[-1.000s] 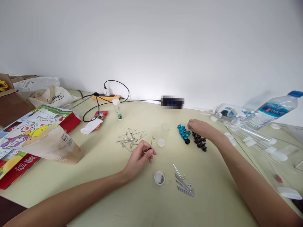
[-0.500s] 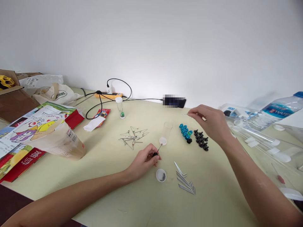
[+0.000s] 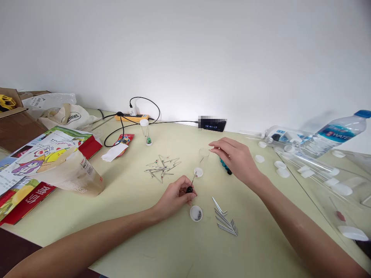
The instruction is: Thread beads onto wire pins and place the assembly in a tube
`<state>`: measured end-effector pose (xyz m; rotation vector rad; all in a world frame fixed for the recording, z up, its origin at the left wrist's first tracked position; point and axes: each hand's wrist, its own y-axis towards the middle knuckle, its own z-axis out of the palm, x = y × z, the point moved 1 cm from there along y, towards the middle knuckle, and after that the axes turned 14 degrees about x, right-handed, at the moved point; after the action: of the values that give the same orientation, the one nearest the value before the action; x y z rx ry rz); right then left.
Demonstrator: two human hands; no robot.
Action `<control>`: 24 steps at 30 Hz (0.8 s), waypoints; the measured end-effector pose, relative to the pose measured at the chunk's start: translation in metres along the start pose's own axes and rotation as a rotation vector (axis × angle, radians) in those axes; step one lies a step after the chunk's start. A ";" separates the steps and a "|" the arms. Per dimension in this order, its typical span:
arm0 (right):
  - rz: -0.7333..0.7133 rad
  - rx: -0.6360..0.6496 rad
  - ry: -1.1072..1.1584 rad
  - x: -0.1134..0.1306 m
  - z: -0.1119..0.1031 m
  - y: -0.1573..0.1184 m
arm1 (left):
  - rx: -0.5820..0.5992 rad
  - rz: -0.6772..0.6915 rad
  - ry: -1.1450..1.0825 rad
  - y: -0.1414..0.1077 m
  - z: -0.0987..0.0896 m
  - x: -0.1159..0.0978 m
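My left hand point(image 3: 174, 197) rests low over the table, its fingers closed on a small black knobbed piece point(image 3: 189, 189) with a thin metal rod point(image 3: 193, 179) rising from it. My right hand point(image 3: 237, 159) pinches at the rim of an upright clear tube point(image 3: 203, 153); a thin metal wire point(image 3: 201, 159) slants down inside the tube from near the fingertips. In front of the tube lies a white cap point(image 3: 198, 172). A white cap holding tiny metal parts point(image 3: 196, 213) sits just below my left hand. Blue knobbed pieces point(image 3: 224, 165) are partly hidden behind my right hand.
Bent metal hex keys point(image 3: 226, 222) lie at front right, and a heap of thin wire pieces point(image 3: 162, 168) at centre left. A capped tube point(image 3: 146, 133), drink cup point(image 3: 84, 177), phone point(image 3: 216, 125), water bottle point(image 3: 339, 131) and several white caps point(image 3: 281, 168) surround them.
My right hand has moved left and slightly down, bringing the thin wire to the clear tube's mouth. It now covers the black pieces on the right. My left hand keeps its grip.
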<state>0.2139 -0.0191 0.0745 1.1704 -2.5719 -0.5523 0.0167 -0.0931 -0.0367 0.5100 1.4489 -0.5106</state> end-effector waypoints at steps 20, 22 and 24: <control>0.631 0.617 -0.224 -0.077 -0.012 -0.091 | -0.044 -0.016 -0.065 0.002 0.000 -0.005; 0.626 0.707 -0.318 -0.075 0.004 -0.109 | -0.056 -0.042 -0.053 0.003 0.001 -0.005; 0.609 0.718 -0.336 -0.069 0.013 -0.121 | -0.074 -0.041 -0.050 0.004 0.002 -0.004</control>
<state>0.3332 -0.0364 0.0035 0.3709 -3.3221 0.3771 0.0201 -0.0909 -0.0321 0.4062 1.4276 -0.4971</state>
